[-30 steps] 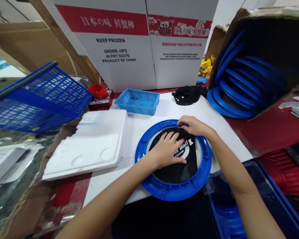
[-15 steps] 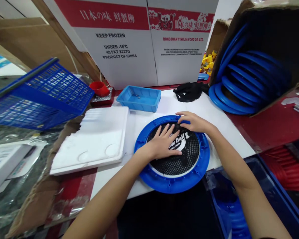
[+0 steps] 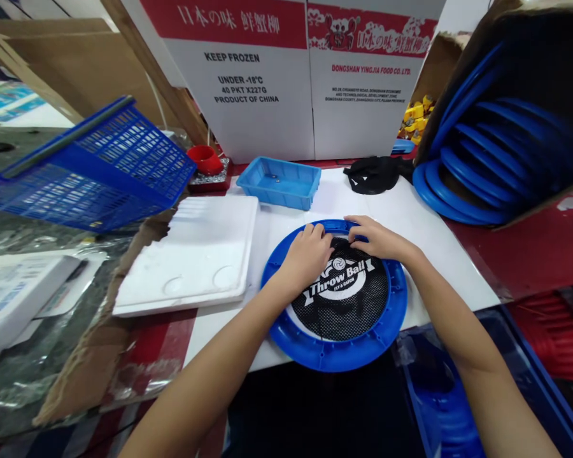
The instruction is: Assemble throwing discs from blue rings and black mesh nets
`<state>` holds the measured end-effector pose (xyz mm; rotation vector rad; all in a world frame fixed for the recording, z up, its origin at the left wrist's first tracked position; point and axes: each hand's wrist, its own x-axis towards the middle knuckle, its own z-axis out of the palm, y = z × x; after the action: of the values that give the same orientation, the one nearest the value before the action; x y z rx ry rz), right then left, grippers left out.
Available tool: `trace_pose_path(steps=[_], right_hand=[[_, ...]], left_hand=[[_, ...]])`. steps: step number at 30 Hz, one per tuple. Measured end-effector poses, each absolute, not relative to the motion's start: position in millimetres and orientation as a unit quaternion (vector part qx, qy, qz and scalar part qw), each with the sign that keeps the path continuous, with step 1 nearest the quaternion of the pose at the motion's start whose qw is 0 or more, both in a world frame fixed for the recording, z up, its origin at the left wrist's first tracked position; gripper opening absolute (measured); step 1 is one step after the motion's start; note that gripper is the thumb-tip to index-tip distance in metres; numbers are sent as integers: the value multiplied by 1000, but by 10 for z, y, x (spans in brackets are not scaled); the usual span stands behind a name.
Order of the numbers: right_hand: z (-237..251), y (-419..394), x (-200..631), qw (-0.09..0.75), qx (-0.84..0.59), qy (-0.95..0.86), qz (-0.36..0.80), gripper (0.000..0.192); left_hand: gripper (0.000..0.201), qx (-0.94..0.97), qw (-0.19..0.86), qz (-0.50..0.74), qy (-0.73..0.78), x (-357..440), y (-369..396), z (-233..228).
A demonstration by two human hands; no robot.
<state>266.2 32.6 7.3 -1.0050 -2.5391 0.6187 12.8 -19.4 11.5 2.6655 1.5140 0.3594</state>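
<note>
A blue plastic ring (image 3: 332, 356) lies on the white work surface in front of me, with a round black mesh (image 3: 344, 318) printed "Throw Ball" inside it. My left hand (image 3: 310, 254) is closed, its bent fingers at the mesh's far left edge beside the ring's inner side. To its right, my right hand (image 3: 377, 238) has curled fingers at the far edge of the mesh, with one finger across the rim. What the fingertips pinch is partly hidden. The mesh's near edge, with a white border, lies within the ring.
Behind stand a light blue tray (image 3: 279, 184) with small metal bits, and a black mesh pile (image 3: 372, 175). A foam lid (image 3: 191, 254) and blue basket (image 3: 105, 165) are left. At right, a carton (image 3: 520, 210) holds blue rings (image 3: 477, 172); below is a blue crate (image 3: 544, 381).
My left hand has gone from lying flat and spread on the mesh to bent fingers at its far left edge, uncovering the print. The right hand's fingers have curled inward at the far edge.
</note>
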Motion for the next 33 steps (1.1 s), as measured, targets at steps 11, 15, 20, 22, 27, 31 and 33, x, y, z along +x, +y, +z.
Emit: trace_pose_path(steps=[11,15,20,22,27,31,33], right_hand=[[283,166,2534,256,-312,-890,211,4],[307,135,2539,291,-300,-863,283,4],[324,155,2524,276,-307,-857,308,7],[296,187,2512,266,-318,-861,296,8],[204,248,2470,247,-386,-852,251,14],[192,237,2438,242,-408,-848,238,17],[196,233,2436,229,-407,-856,220,19]], left_hand=[[14,823,245,271,435,54,-37,129],[15,772,380,309,406,22,7,90],[16,746,416,340,394,-41,110,132],[13,747,398,354,399,-52,190,169],[6,806,293,305,415,-11,428,144],[11,834,240,290,403,45,480,55],[13,843,219,293,394,54,466,36]])
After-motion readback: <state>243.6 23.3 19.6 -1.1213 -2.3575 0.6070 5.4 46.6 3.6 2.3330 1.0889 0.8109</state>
